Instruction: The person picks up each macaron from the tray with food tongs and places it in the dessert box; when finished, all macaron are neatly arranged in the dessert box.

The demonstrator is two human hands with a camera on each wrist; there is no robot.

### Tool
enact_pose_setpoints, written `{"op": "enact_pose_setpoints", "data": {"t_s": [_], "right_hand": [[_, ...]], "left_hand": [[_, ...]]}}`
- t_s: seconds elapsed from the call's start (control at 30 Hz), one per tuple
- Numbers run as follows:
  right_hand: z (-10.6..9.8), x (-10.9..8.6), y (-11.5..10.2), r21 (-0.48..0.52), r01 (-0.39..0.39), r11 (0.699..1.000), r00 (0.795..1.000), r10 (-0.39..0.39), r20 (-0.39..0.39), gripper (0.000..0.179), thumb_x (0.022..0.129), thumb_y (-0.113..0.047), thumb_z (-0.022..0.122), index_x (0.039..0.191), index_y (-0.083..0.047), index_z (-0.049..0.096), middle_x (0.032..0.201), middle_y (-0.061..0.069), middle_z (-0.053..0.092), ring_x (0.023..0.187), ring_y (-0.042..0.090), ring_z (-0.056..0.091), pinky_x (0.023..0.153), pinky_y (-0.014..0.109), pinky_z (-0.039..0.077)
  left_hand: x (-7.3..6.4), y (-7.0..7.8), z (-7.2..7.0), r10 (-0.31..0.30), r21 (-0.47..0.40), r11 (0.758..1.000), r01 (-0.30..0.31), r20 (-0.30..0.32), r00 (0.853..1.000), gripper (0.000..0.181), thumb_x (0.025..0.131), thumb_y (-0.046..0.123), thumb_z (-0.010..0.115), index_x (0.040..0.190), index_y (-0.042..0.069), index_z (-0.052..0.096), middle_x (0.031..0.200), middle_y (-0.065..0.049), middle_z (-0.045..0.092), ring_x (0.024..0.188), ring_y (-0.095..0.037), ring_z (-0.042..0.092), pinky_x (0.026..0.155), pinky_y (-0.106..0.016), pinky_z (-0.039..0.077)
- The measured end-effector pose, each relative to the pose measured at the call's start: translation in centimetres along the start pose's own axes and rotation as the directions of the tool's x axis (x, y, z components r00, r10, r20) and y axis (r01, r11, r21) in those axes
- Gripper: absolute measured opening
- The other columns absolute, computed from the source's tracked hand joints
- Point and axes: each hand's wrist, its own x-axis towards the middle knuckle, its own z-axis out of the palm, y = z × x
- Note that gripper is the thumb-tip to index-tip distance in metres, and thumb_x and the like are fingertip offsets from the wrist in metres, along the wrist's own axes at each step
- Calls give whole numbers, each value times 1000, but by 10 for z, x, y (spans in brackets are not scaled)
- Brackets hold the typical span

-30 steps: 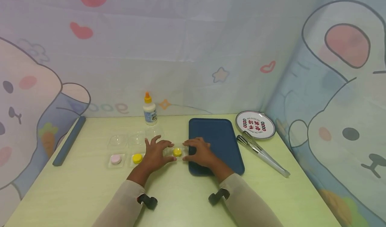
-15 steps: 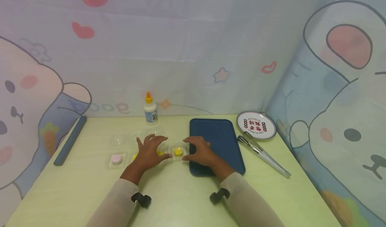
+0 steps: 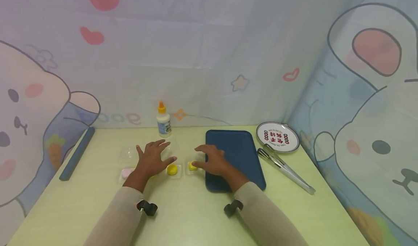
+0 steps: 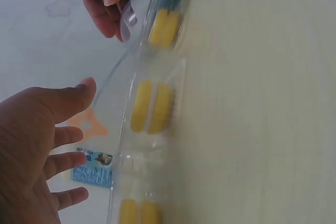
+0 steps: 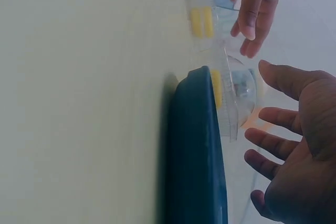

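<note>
- Your clear cases (image 3: 179, 173), macarons (image 3: 172, 169) inside, form a row, long axis left to right, lids (image 3: 128, 154) far.
- Your left hand (image 3: 151, 159) spreads wide above it; your right hand (image 3: 213, 160), also wide, by its right end.
- Right of it, the tray (image 3: 233, 159) lies near-to-far.

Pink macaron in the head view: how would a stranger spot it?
Find the dark blue tray on the table, then follow the clear packs leftward. The pink macaron sits at the left end, the only pink one among yellow macarons.
</note>
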Motion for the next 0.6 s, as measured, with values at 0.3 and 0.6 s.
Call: {"op": "enact_pose_setpoints", "data": {"t_s": [0.3,0.6], "right_hand": [[3,18,-5,-39,-1,999,1000,1,9,59,104,-44,73,154,-14,62,164,10,55,156,39,45,119,75,26],[4,38,-14,-72,-20,997,999,22,25,59,104,-47,72,153,-17,63,163,9,58,154,38,50,120,79,26]], "left_hand": [[11,-11,-10,-64,46,997,61,73,995,79,102,55,69,164,10,49,174,-23,38,158,-60,31,116,-96,0],[23,-24,-14,-103,41,994,98,136,985,85,102,58,66,168,12,41,176,-26,29,160,-62,24,116,-95,-4]]}}
